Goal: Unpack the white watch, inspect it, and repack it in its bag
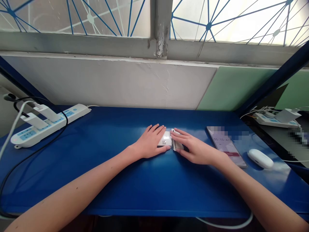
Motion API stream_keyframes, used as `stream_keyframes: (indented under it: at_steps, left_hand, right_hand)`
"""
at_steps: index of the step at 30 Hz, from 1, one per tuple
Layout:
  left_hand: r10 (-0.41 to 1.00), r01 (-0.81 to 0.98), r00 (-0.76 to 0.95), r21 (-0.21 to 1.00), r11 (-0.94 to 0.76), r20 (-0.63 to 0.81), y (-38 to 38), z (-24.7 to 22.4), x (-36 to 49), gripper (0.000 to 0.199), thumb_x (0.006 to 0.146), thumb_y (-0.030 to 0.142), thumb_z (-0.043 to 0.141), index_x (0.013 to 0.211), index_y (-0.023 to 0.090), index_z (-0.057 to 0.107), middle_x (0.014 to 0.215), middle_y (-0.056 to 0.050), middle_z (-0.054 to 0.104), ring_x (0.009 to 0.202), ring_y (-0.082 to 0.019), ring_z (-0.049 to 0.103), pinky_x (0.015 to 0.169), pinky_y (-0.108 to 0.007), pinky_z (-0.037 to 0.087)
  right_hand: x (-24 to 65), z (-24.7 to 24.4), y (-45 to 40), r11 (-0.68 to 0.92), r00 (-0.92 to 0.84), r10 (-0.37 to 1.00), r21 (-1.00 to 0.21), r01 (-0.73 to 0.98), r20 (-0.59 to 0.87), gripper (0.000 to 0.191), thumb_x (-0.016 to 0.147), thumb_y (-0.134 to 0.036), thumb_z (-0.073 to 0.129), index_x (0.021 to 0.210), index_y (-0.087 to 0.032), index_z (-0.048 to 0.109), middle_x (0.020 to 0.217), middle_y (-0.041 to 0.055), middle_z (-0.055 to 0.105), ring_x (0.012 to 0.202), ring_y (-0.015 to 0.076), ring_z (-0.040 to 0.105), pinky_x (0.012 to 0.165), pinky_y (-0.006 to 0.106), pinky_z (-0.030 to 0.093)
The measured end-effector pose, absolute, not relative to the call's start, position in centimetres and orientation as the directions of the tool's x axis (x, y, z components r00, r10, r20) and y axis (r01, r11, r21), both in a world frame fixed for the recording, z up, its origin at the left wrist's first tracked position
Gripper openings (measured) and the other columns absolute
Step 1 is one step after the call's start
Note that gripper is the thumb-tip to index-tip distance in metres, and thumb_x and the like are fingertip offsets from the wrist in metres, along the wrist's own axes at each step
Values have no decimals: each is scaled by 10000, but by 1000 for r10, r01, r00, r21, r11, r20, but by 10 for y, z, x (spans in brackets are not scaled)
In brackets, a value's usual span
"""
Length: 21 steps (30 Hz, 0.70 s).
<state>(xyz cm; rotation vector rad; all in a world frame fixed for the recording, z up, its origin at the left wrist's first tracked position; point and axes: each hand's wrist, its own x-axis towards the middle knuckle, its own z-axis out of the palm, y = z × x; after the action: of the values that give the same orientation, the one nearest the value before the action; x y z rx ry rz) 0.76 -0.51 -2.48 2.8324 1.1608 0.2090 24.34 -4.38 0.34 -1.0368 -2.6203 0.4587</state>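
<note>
Near the middle of the blue table lies a small white packet point(165, 138), partly covered by my left hand point(151, 141), whose fingers are stretched out over its left side. Just right of it is a second white item point(178, 144), thin and partly tilted, under the fingers of my right hand point(189, 145). My right hand's fingers are extended across that item, with the thumb low at its near edge. Something dark shows beneath my right palm, too hidden to name.
A power strip point(51, 124) with two white plugs and cables lies on the blue table point(154, 190) at left. At right are a phone point(227, 146) showing a timer and a white earbud case point(260, 158). Another power strip point(277, 120) sits beyond the table's right edge.
</note>
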Motion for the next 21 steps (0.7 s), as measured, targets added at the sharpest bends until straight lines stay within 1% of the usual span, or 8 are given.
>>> stream_keyframes:
  at_steps: [3,5,7,8,10,12,15,21]
  left_hand:
    - [704,695,703,115,-710,99,-5,-26,7,797,914,686,282,1486,131,288,1525,-120,331,1419,-313,242,1137,-465,181]
    - [706,697,701,115,-708,102,-4,-26,7,793,916,685,277,1484,132,292,1526,-118,332,1419,-310,244,1138,-460,180]
    - [708,698,698,117,-706,108,-4,-26,7,795,915,688,280,1482,131,296,1524,-119,334,1417,-307,250,1140,-454,180]
    - [709,699,697,117,-705,110,-4,-26,7,796,915,687,283,1481,129,296,1523,-121,335,1416,-306,253,1140,-453,181]
    - [710,701,696,116,-704,104,-4,-24,7,793,917,682,289,1481,124,297,1521,-125,339,1416,-305,253,1140,-453,180]
    - [711,702,697,116,-703,94,-5,-23,8,786,919,676,296,1479,125,300,1521,-126,339,1419,-305,248,1140,-454,179]
    - [708,698,700,122,-706,94,-5,-22,8,781,918,675,297,1479,131,302,1523,-124,335,1420,-307,243,1140,-457,182]
    - [707,696,698,129,-707,111,-4,-25,7,783,915,677,299,1477,131,304,1519,-125,344,1417,-311,251,1138,-461,189]
  right_hand:
    - [240,2,-46,694,-698,700,-371,618,147,464,894,-189,482,1347,-95,512,1429,165,487,1422,320,261,1122,509,358]
    - [238,0,-45,690,-693,703,-391,609,161,467,911,-191,457,1368,-95,485,1438,172,474,1413,311,288,1112,508,372]
    - [237,-3,-43,689,-683,703,-424,588,197,470,918,-179,442,1384,-127,468,1444,149,473,1400,292,323,1098,497,395]
    - [237,-5,-41,684,-669,711,-436,584,218,453,917,-173,442,1367,-147,491,1428,132,497,1392,284,343,1093,490,405]
    - [237,-7,-39,656,-618,745,-451,606,252,385,914,-190,463,1282,-179,576,1356,103,576,1374,279,378,1085,481,417]
    - [237,-9,-37,620,-561,781,-451,642,274,310,906,-246,512,1182,-199,646,1269,90,642,1357,291,407,1075,490,427]
    - [236,-9,-37,609,-541,792,-434,664,283,274,882,-318,571,1108,-211,683,1211,90,674,1330,315,441,1054,512,446]
    - [232,-8,-38,626,-554,778,-449,637,297,290,940,-258,443,1070,-241,701,1158,62,699,1289,284,497,1056,509,451]
